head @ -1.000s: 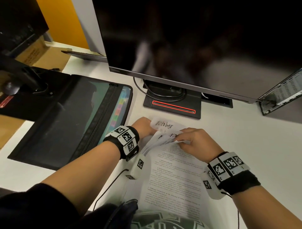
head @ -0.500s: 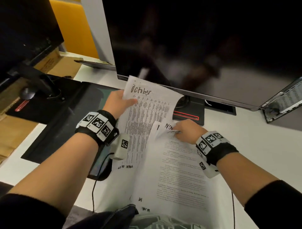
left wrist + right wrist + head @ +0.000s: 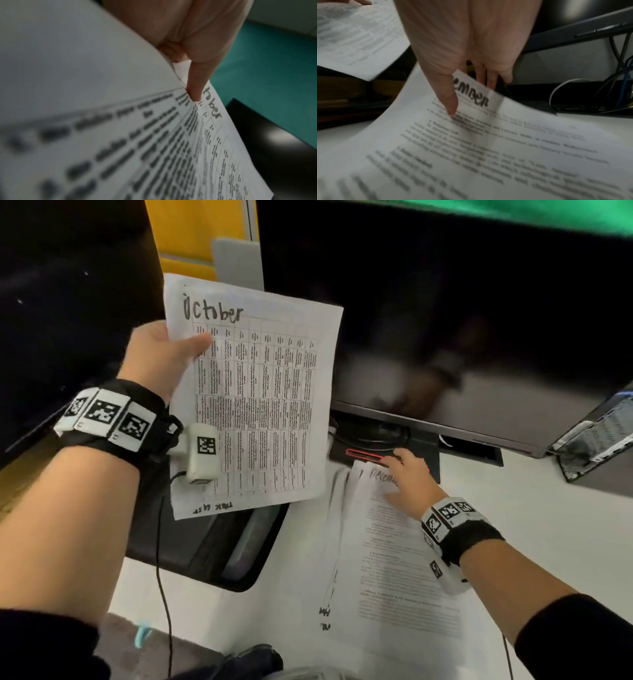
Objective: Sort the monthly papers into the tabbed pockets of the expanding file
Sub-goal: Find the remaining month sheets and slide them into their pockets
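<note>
Compared with half a second ago, we have raised the October sheet (image 3: 260, 405) higher and clear of the stack (image 3: 394, 570), so it is now separated and ready to file. Our left hand (image 3: 161, 357) pinches its upper left corner, thumb on the printed face. Our right hand (image 3: 409, 481) now pinches the top edge of the stack, thumb on the December page, fingers behind. The file (image 3: 212, 546) lies on the desk left of the stack, partly hidden under the raised sheet. The sheet is white, printed with a dense table, "October" handwritten at its top; it hangs nearly flat, with no creases visible
</note>
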`<state>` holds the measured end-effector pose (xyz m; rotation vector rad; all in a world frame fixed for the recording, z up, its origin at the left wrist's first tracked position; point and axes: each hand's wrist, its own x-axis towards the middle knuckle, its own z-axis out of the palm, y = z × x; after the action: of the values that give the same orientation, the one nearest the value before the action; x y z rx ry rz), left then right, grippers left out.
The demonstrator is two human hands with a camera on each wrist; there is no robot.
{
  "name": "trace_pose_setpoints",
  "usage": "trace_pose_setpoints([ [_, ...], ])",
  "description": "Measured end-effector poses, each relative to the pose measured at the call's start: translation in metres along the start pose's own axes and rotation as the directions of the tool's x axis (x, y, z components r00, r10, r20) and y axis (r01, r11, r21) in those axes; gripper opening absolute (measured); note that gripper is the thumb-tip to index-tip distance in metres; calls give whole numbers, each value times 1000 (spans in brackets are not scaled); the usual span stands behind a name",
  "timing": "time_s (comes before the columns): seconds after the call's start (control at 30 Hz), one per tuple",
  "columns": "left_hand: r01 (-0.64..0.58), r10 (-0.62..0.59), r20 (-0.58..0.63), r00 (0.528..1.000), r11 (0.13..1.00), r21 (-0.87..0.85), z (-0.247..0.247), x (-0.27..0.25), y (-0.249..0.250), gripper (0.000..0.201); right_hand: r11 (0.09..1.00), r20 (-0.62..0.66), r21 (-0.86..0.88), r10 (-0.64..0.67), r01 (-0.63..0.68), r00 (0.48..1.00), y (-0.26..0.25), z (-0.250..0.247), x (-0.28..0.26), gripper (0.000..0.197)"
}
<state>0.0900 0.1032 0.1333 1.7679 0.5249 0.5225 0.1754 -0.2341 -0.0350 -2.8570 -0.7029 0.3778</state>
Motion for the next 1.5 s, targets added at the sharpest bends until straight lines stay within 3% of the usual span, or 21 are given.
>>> trace_pose_setpoints([
  [0.07, 3, -2, 20, 1000, 1000, -2, -12, 1, 3, 20, 983, -111, 185, 24, -3, 993, -14, -11, -5, 62],
  [0.13, 28, -29, 65, 997, 1000, 4, -16, -3, 2, 23, 894, -180, 447, 53, 34, 982, -39, -27, -11, 55],
  [0.17, 52, -51, 94, 994, 999, -6, -17, -6, 1, 24, 810, -172, 585, 78, 38, 982, -54, -35, -14, 51],
  [0.23, 114, -103, 163, 981, 992, -58, -16, -12, -6, 21, 557, -101, 830, 82, 39, 991, -83, -48, -21, 44],
  [0.33, 224, -175, 278, 944, 962, -154, -9, -24, -20, 19, 268, -7, 963, 41, -4, 999, -111, -54, -32, 34],
  [0.47, 336, -241, 365, 899, 915, -225, -1, -36, -43, 24, 83, 29, 996, 150, -42, 988, -114, -38, -48, 28],
  [0.7, 394, -294, 424, 856, 904, -168, 14, -64, -97, 25, 12, 95, 994, 355, -106, 930, -110, -6, -79, 27],
  [0.87, 442, -324, 468, 822, 882, -165, 22, -68, -108, 25, -28, 158, 987, 345, -158, 925, -119, 12, -103, 39],
  [0.97, 400, -282, 490, 825, 903, -154, 29, -69, -108, 19, 47, 142, 983, 397, -175, 907, -120, 17, -114, 37],
  [1.07, 329, -282, 410, 867, 943, -48, 32, -56, -115, 16, 117, 62, 982, 552, -151, 831, -108, 7, -125, 29],
  [1.13, 124, -174, 449, 876, 982, 139, 30, -44, -127, 21, 154, -21, 983, 643, -102, 765, -99, -4, -134, 25],
  [1.17, -78, -93, 554, 827, 958, 278, 29, -43, -131, 23, 171, -56, 982, 676, -83, 735, -94, -8, -138, 26],
  [1.2, -327, -39, 701, 712, 865, 380, 29, -45, -133, 30, 187, -87, 980, 696, -63, 713, -90, -12, -142, 27],
  [1.27, -744, -100, 929, 355, 572, 346, 35, -57, -136, 44, 222, -137, 974, 722, -40, 678, -82, -16, -146, 30],
  [1.3, -868, -184, 961, 206, 419, 266, 38, -65, -136, 46, 237, -150, 971, 737, -44, 659, -79, -16, -148, 31],
  [1.33, -943, -266, 957, 111, 277, 186, 43, -71, -137, 46, 242, -152, 969, 750, -53, 644, -77, -16, -149, 31],
  [1.4, -998, -379, 925, 25, 51, 48, 48, -75, -141, 42, 225, -141, 973, 770, -58, 623, -76, -14, -150, 33],
  [1.43, -1000, -396, 918, 8, -2, 8, 48, -75, -139, 39, 215, -136, 975, 773, -53, 619, -76, -13, -151, 34],
  [1.5, -999, -323, 946, -32, 0, -33, 49, -70, -130, 36, 212, -135, 976, 773, -52, 620, -78, -12, -151, 34],
])
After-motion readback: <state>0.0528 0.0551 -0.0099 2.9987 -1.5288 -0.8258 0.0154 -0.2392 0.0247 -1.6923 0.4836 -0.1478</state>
